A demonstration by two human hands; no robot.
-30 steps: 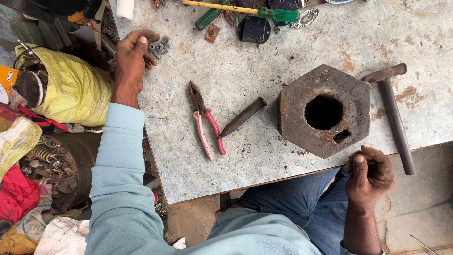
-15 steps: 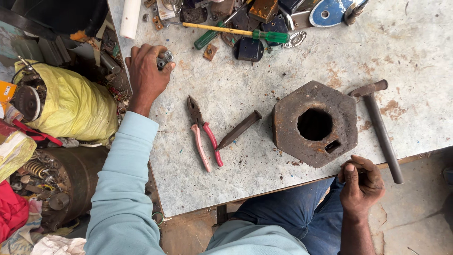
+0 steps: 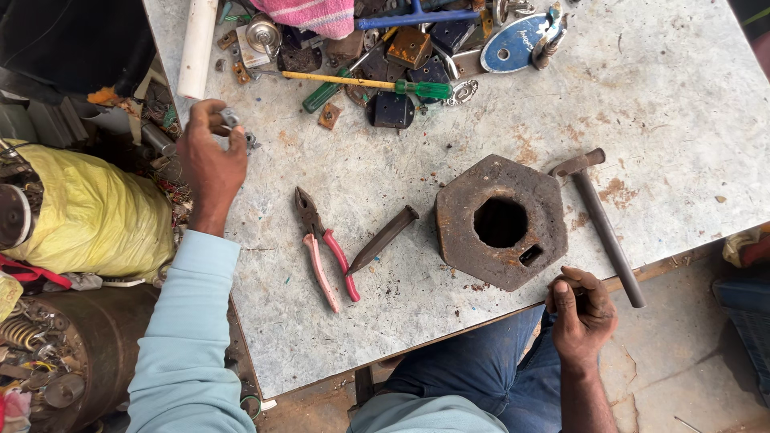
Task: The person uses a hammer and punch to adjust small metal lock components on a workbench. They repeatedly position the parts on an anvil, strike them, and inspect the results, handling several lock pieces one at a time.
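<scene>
Small metal part (image 3: 228, 119), pinched in my left hand (image 3: 210, 160) above the table's (image 3: 682, 104) left edge. My right hand (image 3: 583, 311) curls closed at the near edge, beside the rusty hexagonal block (image 3: 461, 216); contents indiscernible.

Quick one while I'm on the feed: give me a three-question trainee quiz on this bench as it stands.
1. True or false: the left hand pinches a small metal part near the table's left edge.
2. Which lies between the pliers and the hexagonal iron block? A) hammer B) dark chisel C) white pipe
3. Fill in: the hammer lies to the ____ of the block in the picture.

Key
1. True.
2. B, the dark chisel.
3. Right. The right hand, curled shut at the table's near edge, does not touch it.
</scene>
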